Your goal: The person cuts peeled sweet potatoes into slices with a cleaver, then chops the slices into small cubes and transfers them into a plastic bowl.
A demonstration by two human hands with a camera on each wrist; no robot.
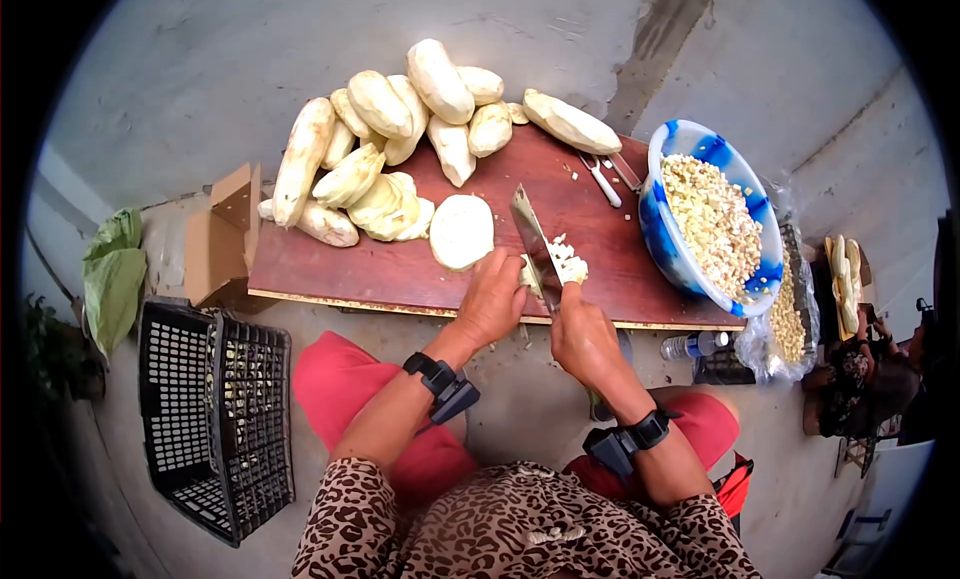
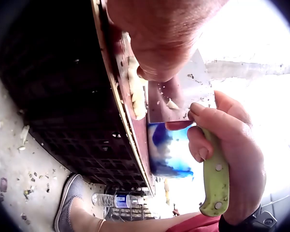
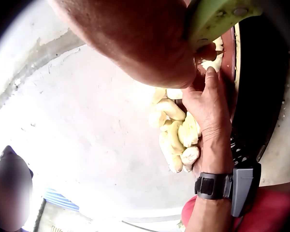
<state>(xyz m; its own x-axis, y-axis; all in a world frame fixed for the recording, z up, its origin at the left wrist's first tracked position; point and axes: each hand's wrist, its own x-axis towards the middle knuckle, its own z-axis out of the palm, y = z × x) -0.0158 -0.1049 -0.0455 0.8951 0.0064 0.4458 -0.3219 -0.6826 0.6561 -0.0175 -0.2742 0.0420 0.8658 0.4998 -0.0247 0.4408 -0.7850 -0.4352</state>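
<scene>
My right hand [image 1: 588,341] grips the green handle [image 2: 215,179] of a broad-bladed knife [image 1: 535,244], its blade standing over the red-brown wooden board [image 1: 385,284] near the front edge. Left of the blade, my left hand [image 1: 492,299] holds a pale vegetable piece [image 1: 528,277] down with curled fingers, close to the steel. Small white diced bits [image 1: 568,261] lie just right of the blade. Beside my left hand rests a large round cut slice [image 1: 462,232]. Further left are overlapping slices [image 1: 392,207] and several long peeled vegetables [image 1: 440,82] that look like eggplants.
A blue-and-white basin [image 1: 655,224] full of diced pieces stands at the board's right end, near a white-handled peeler [image 1: 603,184]. On the floor are a black crate [image 1: 180,419], a cardboard box [image 1: 222,239] and a water bottle [image 1: 692,346]. Another person [image 1: 870,374] sits far right.
</scene>
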